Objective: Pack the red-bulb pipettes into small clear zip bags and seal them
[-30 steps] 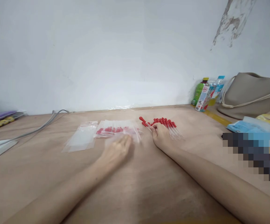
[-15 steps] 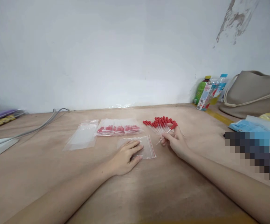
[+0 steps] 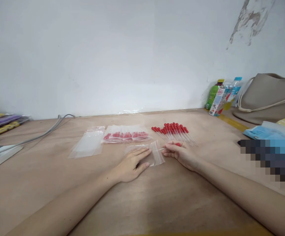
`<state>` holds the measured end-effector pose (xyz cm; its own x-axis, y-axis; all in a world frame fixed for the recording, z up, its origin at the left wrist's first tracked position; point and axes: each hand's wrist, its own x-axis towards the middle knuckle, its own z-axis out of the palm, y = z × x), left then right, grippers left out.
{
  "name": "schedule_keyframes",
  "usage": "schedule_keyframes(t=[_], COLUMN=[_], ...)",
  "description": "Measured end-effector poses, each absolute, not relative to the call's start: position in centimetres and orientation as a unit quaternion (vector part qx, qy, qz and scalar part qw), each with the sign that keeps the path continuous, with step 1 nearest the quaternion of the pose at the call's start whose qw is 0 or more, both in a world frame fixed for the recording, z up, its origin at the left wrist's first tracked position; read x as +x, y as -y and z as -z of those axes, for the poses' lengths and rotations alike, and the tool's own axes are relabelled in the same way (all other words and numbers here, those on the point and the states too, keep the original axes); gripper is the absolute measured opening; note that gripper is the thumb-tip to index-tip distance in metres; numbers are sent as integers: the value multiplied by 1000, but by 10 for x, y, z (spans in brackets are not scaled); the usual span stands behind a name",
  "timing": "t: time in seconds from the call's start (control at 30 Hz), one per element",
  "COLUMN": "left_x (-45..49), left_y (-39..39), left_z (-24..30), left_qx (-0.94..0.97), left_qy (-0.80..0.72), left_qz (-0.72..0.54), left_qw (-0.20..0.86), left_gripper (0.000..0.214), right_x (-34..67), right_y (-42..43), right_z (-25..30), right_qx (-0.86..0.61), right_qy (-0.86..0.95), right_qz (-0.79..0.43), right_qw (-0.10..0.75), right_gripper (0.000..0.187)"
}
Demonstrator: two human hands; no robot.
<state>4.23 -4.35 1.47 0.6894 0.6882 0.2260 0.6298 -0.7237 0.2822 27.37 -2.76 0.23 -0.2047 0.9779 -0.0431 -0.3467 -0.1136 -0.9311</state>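
My left hand (image 3: 132, 164) lies with its fingers stretched out on a clear zip-lock bag (image 3: 154, 159), pressing it to the table. The bag's red-lined mouth faces right and is slightly raised. My right hand (image 3: 181, 154) pinches a dropper (image 3: 178, 144); its red bulb is mostly hidden by the fingers, and its thin clear tip is at the bag's mouth. Whether the tip is inside the bag I cannot tell. Behind my right hand several red-bulbed droppers (image 3: 173, 129) lie fanned out. Filled bags of droppers (image 3: 126, 135) overlap beyond my left hand.
Flat zip-lock bags (image 3: 89, 144) are stacked at the left. A grey cable (image 3: 44, 132) runs across the table's left side. Bottles (image 3: 222, 96), a grey drawstring bag (image 3: 267, 96) and blue packets (image 3: 260, 131) stand or lie at the right. The wall rises behind.
My right hand has brought the dropper left and down to the bag's mouth. The mouth edge has lifted a little. My left hand stays on the bag.
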Motion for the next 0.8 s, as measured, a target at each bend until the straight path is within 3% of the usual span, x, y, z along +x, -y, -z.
schedule_keyframes(t=[0.13,0.33,0.5,0.6,0.8], left_x=[42,42,41,41,43], left_y=[43,43,42,42,41], left_z=[-15,-14,-13,-13,-14], left_qx=[915,915,912,907,904], left_qy=[-360,-361,-361,-370,-377], left_qz=[-161,-155,-162,-169,-172], left_qw=[92,95,103,109,105], left_gripper=[46,47,49,49,49], right_x=[277,276,283,287,279], right_y=[25,26,24,21,23], right_z=[0,-2,-3,-1,0], right_qx=[-376,-436,-407,-395,-420], right_qy=[460,587,558,526,611], right_qz=[-640,-474,-575,-618,-560], right_qw=[488,491,439,430,371], right_gripper=[27,33,29,40,40])
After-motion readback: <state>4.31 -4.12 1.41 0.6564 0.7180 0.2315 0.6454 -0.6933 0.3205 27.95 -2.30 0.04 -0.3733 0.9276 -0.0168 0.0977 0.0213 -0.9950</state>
